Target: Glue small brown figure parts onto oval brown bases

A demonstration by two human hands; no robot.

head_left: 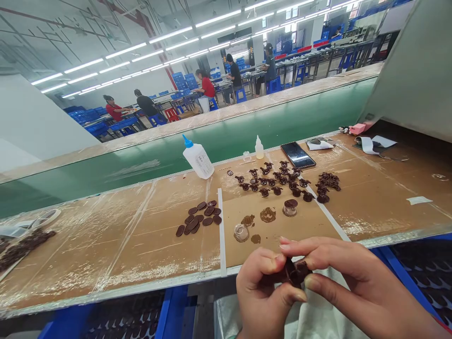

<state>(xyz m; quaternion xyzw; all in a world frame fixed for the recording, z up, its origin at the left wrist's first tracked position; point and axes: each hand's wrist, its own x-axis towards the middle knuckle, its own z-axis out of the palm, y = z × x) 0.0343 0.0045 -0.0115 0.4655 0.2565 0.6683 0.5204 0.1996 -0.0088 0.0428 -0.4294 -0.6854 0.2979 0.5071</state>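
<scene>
Close to me, just off the table's front edge, both hands meet around one small dark brown plastic part (295, 273). My left hand (263, 289) pinches its left side between thumb and bent fingers. From the right, my right hand (349, 278) grips the same part with thumb and fingertips. Fingers cover much of it, so its full shape is hidden. Beyond the hands, a brown paper sheet (233, 254) carries brown stains, a clear round cap (241, 232) and a dark oval piece on a clear holder (290, 208). Several similar small brown parts (264, 181) stand behind the sheet.
Several flat brown ovals (199, 218) lie left of the sheet. A white bottle with blue tip (198, 159), a small dropper bottle (259, 148) and a phone (298, 155) sit farther back. Blue crates (173, 313) of brown parts flank my lap. Other people work in the background.
</scene>
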